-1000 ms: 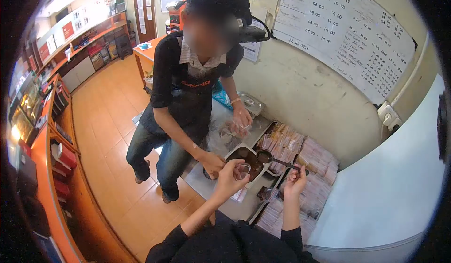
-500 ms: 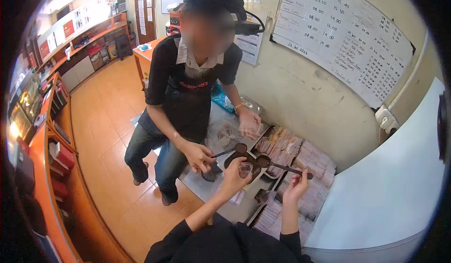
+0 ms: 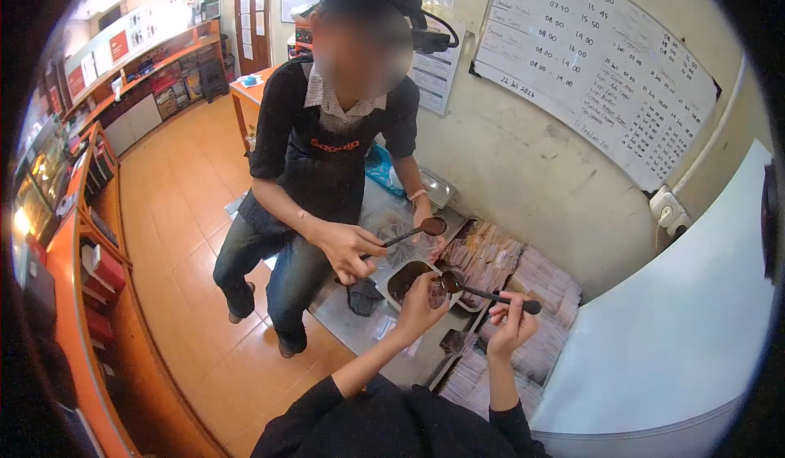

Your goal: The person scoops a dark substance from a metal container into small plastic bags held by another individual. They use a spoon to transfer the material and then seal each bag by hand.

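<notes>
My left hand [image 3: 419, 312] is closed around a small clear plastic cup [image 3: 439, 296]. The fingers of my right hand [image 3: 510, 327] grip the handle of a dark measuring spoon [image 3: 489, 296], whose bowl is at the cup's rim. Just beyond my left hand sits a pale-rimmed tub [image 3: 419, 266] of dark brown contents, partly hidden by that hand. A person opposite [image 3: 331, 163] holds a second dark spoon [image 3: 432, 226] with brown stuff in its bowl; their other hand is partly hidden behind it.
Bundles of small flat packets [image 3: 478, 253] fill trays at the right of the metal table [image 3: 343, 323]. A clear plastic bag [image 3: 401, 233] lies near the person opposite. A dark pouch-like item [image 3: 364, 297] is left of the tub. A white surface [image 3: 654, 319] rises at right.
My spoon's bowl has shifted left to the cup, and my left hand has moved slightly right. The other person's spoon has risen away from the tub, uncovering more of it.
</notes>
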Tool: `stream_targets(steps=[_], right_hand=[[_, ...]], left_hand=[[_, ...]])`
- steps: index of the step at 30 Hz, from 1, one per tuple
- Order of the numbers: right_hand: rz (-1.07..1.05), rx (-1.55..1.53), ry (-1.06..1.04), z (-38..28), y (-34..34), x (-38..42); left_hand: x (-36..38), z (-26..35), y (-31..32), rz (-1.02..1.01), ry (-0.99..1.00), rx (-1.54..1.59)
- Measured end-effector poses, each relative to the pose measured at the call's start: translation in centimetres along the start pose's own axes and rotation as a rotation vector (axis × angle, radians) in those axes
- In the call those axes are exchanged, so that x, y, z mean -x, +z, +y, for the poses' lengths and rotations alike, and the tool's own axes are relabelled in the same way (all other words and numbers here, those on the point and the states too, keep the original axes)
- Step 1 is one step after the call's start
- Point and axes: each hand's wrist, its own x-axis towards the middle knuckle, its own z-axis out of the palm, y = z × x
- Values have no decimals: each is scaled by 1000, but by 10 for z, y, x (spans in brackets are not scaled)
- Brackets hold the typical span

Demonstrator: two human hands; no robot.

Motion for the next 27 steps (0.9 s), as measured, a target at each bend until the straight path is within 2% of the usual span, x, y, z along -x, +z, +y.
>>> stream_targets(steps=[3,6,8,11,13,16,20,22,27], right_hand=[[-91,51,-110,-9,2,5],[-164,105,-202,-9,0,8],[-190,131,-251,-11,0,9],[-277,163,-303,-19,-1,9],[-361,258,-532,-18,-1,6],[-430,344,-654,-25,1,5],[-494,417,-719,-22,4,9],[-498,407,-826,-16,6,10],[-516,387,-770,-15,6,10]], left_hand=[[-1,-5,6,59,86,-14],[-1,1,6,10,9,77],[-1,5,4,-55,-120,98],[-1,5,6,-37,-80,75],[0,1,11,-23,-68,118],[0,6,8,-11,-67,127],[-1,13,4,11,-80,76],[-1,8,4,9,-77,92],[-3,8,3,59,-38,98]])
